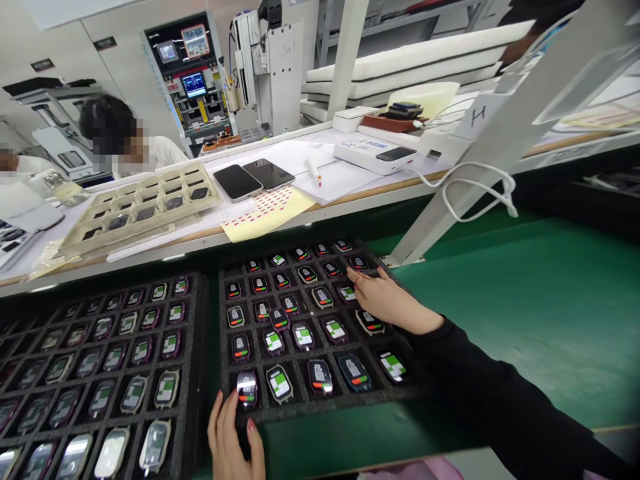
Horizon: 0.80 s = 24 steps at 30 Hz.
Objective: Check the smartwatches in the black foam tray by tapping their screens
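Note:
Several smartwatch bodies with lit screens lie in the slots of a black foam tray (313,313) in front of me. My right hand (387,299) reaches over the tray's right side, its fingers apart. Its fingertips are at the lower edge of a watch (359,262) near the back right corner; I cannot tell whether they touch it. My left hand (233,437) is at the front left corner with fingers spread, close to a watch (247,389) that reflects light. One watch (279,319) sits across a divider between slots. Some screens show green and white blocks, others text with a red-green bar.
A second foam tray (193,373) of watches stands at the left. Behind, a shelf holds a beige tray (150,207), two phones (237,182), a marker (315,171) and a white box (374,155). A slanted metal post (440,180) rises from the green bench (525,300). Co-workers sit beyond.

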Each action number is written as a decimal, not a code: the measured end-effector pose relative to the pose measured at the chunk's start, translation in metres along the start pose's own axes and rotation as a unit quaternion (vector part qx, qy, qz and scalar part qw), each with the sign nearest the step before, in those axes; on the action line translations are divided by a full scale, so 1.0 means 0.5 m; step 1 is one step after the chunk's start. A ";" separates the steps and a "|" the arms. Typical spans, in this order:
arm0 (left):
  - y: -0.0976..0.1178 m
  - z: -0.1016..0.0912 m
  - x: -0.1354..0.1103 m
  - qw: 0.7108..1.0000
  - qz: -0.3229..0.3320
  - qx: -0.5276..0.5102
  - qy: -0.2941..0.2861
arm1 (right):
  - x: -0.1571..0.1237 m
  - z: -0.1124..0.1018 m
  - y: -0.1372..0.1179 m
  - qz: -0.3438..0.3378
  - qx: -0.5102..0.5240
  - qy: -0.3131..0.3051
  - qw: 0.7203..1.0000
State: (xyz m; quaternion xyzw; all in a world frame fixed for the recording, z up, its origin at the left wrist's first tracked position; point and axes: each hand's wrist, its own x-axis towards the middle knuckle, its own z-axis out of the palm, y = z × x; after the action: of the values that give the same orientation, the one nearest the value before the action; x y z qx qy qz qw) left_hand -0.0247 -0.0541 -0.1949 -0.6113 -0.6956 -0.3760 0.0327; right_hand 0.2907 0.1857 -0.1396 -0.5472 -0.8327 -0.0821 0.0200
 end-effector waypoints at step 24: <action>0.005 -0.018 0.008 0.998 0.049 0.026 -0.019 | -0.005 -0.007 -0.022 0.031 0.013 -0.041 0.999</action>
State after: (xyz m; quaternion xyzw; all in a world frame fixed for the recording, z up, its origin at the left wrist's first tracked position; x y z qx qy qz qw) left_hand -0.0273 -0.0562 -0.1853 -0.6505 -0.6749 -0.3442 0.0540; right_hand 0.2816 0.1788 -0.1378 -0.5751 -0.8167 -0.0482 -0.0044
